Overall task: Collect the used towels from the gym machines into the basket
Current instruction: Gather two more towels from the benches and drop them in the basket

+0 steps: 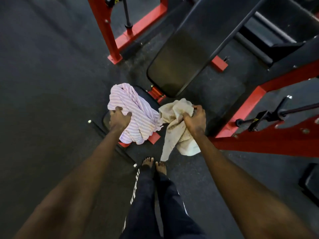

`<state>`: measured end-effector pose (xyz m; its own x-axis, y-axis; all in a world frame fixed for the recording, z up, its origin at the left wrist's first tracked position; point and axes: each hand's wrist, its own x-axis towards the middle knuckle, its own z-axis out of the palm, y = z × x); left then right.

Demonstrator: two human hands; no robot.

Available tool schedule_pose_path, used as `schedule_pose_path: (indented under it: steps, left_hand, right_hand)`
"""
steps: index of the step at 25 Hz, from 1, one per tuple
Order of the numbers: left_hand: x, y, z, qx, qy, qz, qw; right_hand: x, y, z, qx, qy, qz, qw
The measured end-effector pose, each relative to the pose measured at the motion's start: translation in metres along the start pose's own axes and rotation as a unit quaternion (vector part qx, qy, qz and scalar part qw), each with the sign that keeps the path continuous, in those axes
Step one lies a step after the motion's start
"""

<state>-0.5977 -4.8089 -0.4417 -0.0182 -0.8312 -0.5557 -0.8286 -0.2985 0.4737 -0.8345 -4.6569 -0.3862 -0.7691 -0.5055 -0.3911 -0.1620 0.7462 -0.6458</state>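
A pink-and-white striped towel (138, 111) lies bunched on the lower seat pad of a red-framed bench, and my left hand (119, 118) grips its near-left edge. My right hand (196, 120) is closed on a crumpled beige towel (174, 130), which hangs from my fist down toward the floor beside the seat. The two towels nearly touch at the middle. No basket is in view.
The black bench back pad (179, 66) slopes away ahead. Red machine frames (110, 31) (245, 109) stand left and right of it, with a dark bar (233, 31) crossing above. My bare feet (154, 164) stand on dark rubber flooring (51, 83).
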Motion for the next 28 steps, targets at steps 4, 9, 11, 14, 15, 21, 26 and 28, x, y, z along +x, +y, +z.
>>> schedule_pose_path:
  steps: [4,9,11,14,15,21,26,28]
  left_hand:
    - [0.072,0.000,0.041,0.026,-0.019,-0.055,0.998]
    - [0.127,0.002,0.084,0.054,-0.067,-0.127,0.988]
    - [0.138,-0.002,0.096,0.063,-0.057,-0.128,0.988]
    - [0.143,-0.008,0.099,0.020,-0.018,-0.070,0.997]
    - [0.141,-0.008,0.096,-0.016,-0.012,-0.043,0.999]
    - [0.080,0.064,0.070,-0.173,0.011,-0.003,0.985]
    - [0.017,0.111,0.047,-0.203,-0.053,0.055,0.976]
    - [-0.014,0.126,0.036,-0.168,-0.077,0.095,0.978]
  right_hand:
    - [0.036,0.015,0.032,-0.014,0.023,0.006,1.000]
    - [0.059,0.034,0.058,-0.015,0.031,0.020,0.999]
    - [0.064,0.038,0.066,-0.012,0.033,0.030,0.999]
    - [0.065,0.035,0.070,-0.004,0.033,0.040,0.999]
    - [0.064,0.033,0.069,-0.001,0.035,0.039,0.999]
    - [0.054,0.008,0.040,0.032,0.058,0.041,0.997]
    - [0.029,0.005,-0.006,0.049,0.075,0.047,0.995]
    - [0.014,0.008,-0.032,0.063,0.091,0.054,0.992]
